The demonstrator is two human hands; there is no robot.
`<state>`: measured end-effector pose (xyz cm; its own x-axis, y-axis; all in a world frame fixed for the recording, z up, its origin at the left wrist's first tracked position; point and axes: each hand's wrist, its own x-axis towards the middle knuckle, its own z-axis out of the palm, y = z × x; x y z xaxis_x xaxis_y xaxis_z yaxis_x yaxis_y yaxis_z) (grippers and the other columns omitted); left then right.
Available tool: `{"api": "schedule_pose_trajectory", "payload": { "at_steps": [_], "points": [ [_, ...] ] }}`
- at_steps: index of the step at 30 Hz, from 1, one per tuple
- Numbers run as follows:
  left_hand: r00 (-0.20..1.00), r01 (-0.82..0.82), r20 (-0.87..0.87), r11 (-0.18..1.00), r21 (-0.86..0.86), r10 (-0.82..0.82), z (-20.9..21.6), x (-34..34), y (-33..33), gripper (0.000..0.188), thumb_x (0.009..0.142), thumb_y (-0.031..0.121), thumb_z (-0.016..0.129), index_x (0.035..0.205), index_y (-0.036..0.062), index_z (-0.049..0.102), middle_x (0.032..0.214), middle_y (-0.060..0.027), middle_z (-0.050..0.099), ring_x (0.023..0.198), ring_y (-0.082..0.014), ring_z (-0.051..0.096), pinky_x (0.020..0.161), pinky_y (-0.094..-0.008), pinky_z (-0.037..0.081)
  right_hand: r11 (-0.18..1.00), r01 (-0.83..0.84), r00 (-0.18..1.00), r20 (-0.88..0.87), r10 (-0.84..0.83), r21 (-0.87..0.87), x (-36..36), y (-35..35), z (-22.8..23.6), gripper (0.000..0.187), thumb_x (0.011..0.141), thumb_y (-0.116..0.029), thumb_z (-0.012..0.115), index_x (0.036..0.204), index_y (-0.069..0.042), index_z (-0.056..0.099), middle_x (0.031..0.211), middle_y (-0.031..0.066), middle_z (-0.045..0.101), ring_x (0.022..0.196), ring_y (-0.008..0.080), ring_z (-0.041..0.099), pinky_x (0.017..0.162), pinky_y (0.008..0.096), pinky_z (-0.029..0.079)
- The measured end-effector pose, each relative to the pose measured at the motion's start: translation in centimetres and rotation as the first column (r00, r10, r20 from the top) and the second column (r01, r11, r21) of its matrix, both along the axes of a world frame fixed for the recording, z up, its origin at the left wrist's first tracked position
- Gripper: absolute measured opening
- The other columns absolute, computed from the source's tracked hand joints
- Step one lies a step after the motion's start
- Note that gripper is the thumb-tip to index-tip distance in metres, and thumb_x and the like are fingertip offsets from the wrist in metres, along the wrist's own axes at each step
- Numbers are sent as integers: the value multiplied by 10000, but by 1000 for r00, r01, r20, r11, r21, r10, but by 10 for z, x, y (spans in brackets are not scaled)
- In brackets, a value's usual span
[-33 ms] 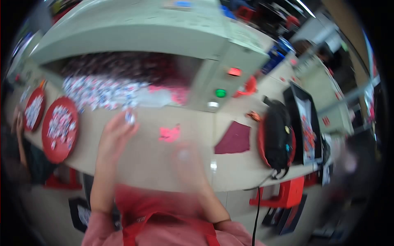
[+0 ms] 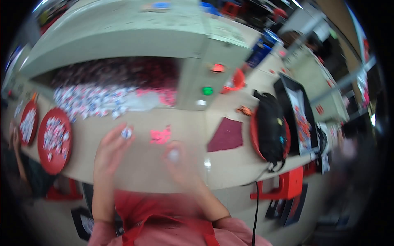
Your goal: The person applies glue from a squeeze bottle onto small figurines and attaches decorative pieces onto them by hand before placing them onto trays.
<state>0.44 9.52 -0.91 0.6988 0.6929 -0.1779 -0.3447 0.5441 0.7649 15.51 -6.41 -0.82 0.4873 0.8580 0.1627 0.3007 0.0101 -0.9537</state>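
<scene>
My left hand (image 2: 110, 149) is raised over the table, its fingers pinched on a small round white-and-blue piece (image 2: 127, 132). Blurred by motion, my right hand (image 2: 180, 164) is to the right of it, closed on a small whitish piece (image 2: 173, 155) whose kind I cannot make out. Between and just beyond the hands lie several bright pink pieces (image 2: 160, 135) on the tabletop. A large heap of small white, blue and pink pieces (image 2: 88, 100) spills from the opening of a pale green cabinet (image 2: 123, 39). My hands are apart from each other.
Red trays (image 2: 44, 159) of small pieces stand at left, beside another person's arm (image 2: 20, 160). Rightward are a maroon cloth (image 2: 226, 134), a black pouch (image 2: 271, 129), and a black bin (image 2: 283, 84). A cable (image 2: 257, 205) hangs over the front edge near a red stool (image 2: 292, 189).
The whole view has shifted, so the table's things appear farther left. My right hand shows less smeared than before. Both hands keep their small pieces.
</scene>
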Motion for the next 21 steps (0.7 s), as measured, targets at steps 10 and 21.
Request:
{"api": "schedule_pose_trajectory", "payload": {
  "at_steps": [10,21],
  "points": [
    [993,-32,116,998,-45,37,17,21,-71,375,805,33,569,1158,-30,461,1065,-165,555,959,-239,577,813,-297,500,977,104,889,-458,-7,186,-5,-22,34,294,789,-46,604,1056,-3,489,914,39,563,801,62,517,693,197,420],
    [992,-80,81,981,-176,96,19,20,-72,406,803,21,549,1183,-58,431,1060,-146,548,941,-235,563,830,-311,482,951,192,924,-370,-93,241,-12,-28,38,258,805,-72,572,1048,-2,522,856,24,561,713,51,506,621,188,412]
  ]
}}
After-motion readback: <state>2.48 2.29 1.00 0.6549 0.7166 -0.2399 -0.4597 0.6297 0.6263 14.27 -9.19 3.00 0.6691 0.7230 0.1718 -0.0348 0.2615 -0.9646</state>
